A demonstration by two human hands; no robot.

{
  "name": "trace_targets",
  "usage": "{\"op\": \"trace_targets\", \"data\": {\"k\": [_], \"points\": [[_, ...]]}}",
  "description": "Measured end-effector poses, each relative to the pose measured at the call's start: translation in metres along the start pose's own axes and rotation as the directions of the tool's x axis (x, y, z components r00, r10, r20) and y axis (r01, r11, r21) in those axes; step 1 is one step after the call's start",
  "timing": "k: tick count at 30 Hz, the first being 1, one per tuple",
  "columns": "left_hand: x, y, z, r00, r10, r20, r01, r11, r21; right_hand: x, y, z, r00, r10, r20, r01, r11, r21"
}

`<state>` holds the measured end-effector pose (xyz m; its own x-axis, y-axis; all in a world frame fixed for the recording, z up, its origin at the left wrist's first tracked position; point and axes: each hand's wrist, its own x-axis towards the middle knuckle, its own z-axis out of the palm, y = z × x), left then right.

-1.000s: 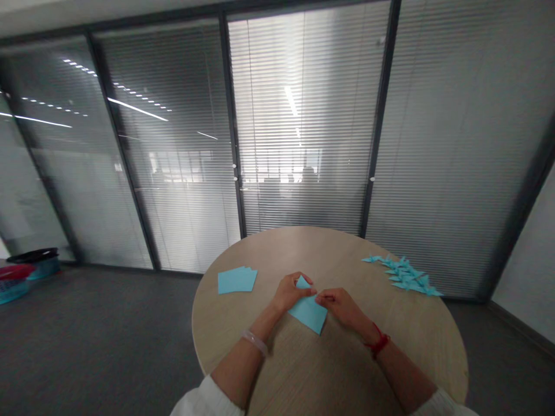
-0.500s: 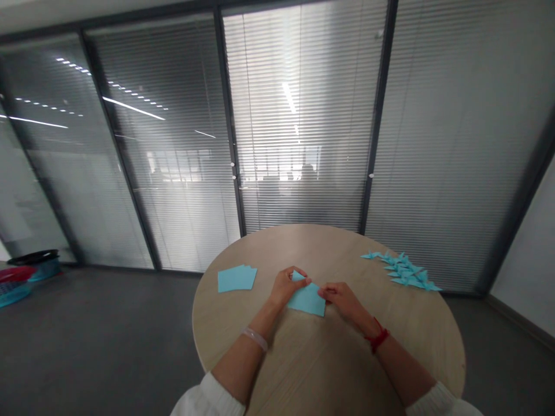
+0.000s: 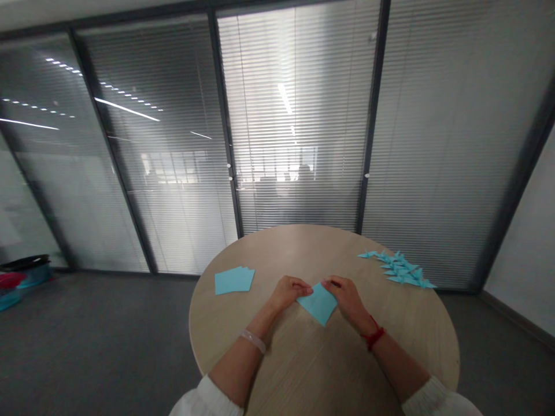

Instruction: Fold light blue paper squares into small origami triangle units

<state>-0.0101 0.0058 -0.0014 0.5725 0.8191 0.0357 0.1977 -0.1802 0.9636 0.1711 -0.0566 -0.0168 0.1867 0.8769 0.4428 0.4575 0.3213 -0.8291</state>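
A light-blue sheet of paper [image 3: 319,304] is between my hands over the middle of the table, one corner pointing toward me. My left hand [image 3: 291,292] pinches its left corner, thumb on top. At the upper right edge, my right hand [image 3: 344,294] grips the same sheet with curled fingers. Part of the paper's far edge is hidden by the fingers. Left of my hands lies a small stack of blue paper sheets [image 3: 234,281]. Several folded blue paper cranes [image 3: 401,267] sit in a cluster on the right.
The round wooden table [image 3: 303,242] has its far edge close to a glass partition with blinds [image 3: 299,115]. Baskets [image 3: 32,274] in blue, red and black stand on the grey floor at the far left.
The sheet has turned so that a corner points toward me. My right hand has shifted to its upper right edge, and my left hand has moved to its left corner.
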Motion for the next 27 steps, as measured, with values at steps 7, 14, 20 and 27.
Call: {"op": "trace_targets", "data": {"k": [7,14,20,27], "points": [[-0.006,0.006,0.001,0.995,0.026,0.099,-0.030,0.999,0.032,0.000,-0.009,-0.002,0.999,-0.013,0.048,0.015,1.000,-0.027],[-0.011,0.010,0.004,0.987,0.018,0.159,-0.025,0.999,0.047,-0.003,-0.009,0.001,0.994,-0.062,0.087,0.060,0.998,0.028],[-0.008,0.011,-0.001,0.994,-0.060,-0.092,0.029,0.951,-0.307,-0.004,-0.006,-0.002,0.963,-0.260,0.067,0.254,0.964,0.082],[-0.006,0.008,-0.006,0.983,-0.115,-0.143,0.044,0.905,-0.424,-0.006,-0.004,-0.005,0.887,-0.410,0.211,0.433,0.899,-0.073]]}}
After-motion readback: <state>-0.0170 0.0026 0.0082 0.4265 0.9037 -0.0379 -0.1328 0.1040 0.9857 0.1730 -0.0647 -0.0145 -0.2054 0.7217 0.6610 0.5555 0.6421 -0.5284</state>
